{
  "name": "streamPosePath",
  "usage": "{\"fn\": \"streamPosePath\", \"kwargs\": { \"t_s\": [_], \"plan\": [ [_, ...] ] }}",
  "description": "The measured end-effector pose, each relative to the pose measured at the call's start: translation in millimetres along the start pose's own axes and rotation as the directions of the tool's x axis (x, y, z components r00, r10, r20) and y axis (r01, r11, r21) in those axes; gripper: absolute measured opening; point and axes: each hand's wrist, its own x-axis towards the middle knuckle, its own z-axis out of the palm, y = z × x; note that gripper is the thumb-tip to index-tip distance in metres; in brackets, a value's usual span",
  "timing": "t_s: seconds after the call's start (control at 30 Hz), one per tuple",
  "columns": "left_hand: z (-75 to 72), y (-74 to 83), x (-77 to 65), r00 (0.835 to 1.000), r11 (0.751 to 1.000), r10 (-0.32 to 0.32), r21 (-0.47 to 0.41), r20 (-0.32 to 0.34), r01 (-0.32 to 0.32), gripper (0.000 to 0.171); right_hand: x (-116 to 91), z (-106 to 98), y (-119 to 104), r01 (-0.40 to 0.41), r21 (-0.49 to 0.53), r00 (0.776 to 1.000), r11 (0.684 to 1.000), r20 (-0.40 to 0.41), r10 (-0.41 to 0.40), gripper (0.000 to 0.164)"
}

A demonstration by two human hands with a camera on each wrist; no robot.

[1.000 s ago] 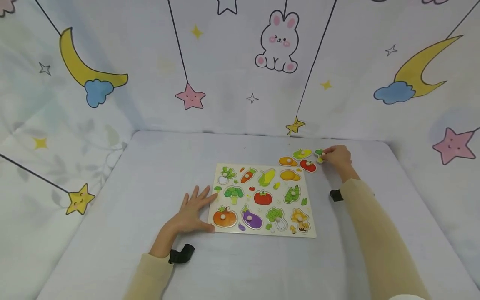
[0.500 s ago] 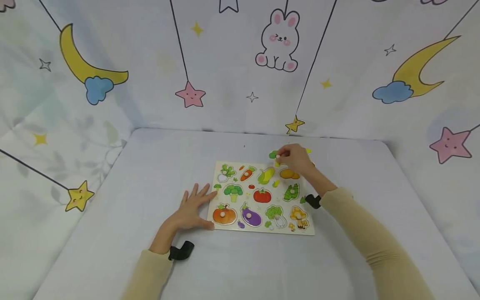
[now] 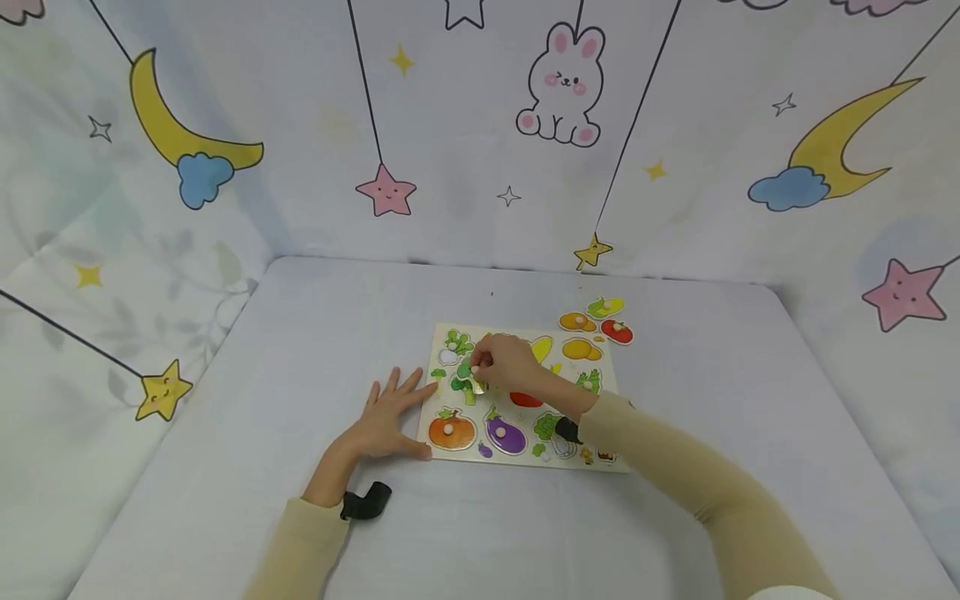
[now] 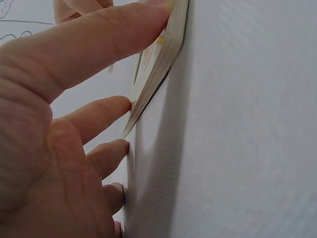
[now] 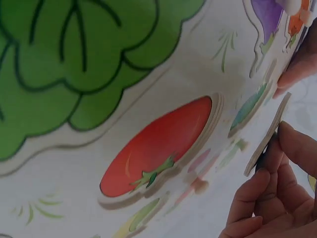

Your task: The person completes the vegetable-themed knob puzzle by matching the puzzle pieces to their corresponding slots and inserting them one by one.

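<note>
Over the left half of a wooden vegetable puzzle board [image 3: 517, 462], my right hand [image 3: 513, 364] pinches a broccoli puzzle piece [image 3: 464, 368]. The piece is tilted and overlaps the printed broccoli recess [image 3: 469, 397]. In the right wrist view, the thumb and fingers hold the piece [image 5: 270, 134] edge-on, close over the board. My left hand [image 3: 381, 428] lies at the board's left edge with fingers spread. Its thumb and index finger touch that edge in the left wrist view, where the hand [image 4: 44, 148] shows from the palm side.
Behind the board's right corner lie loose corn [image 3: 606, 307], potato [image 3: 576, 322] and tomato [image 3: 617, 332] pieces. Knobbed pumpkin [image 3: 452, 431] and eggplant [image 3: 506, 435] pieces sit in the board. A patterned cloth wall [image 3: 450, 125] stands behind the white table [image 3: 360, 317].
My right hand has carried the broccoli piece from the loose pieces at the back right, leftward and nearer, over the board. The left hand stays at the board's edge.
</note>
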Motion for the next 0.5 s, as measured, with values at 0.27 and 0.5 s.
{"fn": "streamPosePath", "kwargs": {
  "t_s": [0.27,0.5],
  "plan": [
    [-1.2,0.4,-1.7,1.000,1.000,0.004,-0.003,-0.010,-0.004,0.100,5,10,-13,-0.066,0.000,0.996,0.998,0.067,0.066,0.005],
    [1.1,-0.4,-1.0,1.000,1.000,0.005,-0.018,-0.006,-0.005,0.100,10,21,-10,-0.069,-0.063,0.992,0.996,0.105,0.075,0.007]
  ]
}}
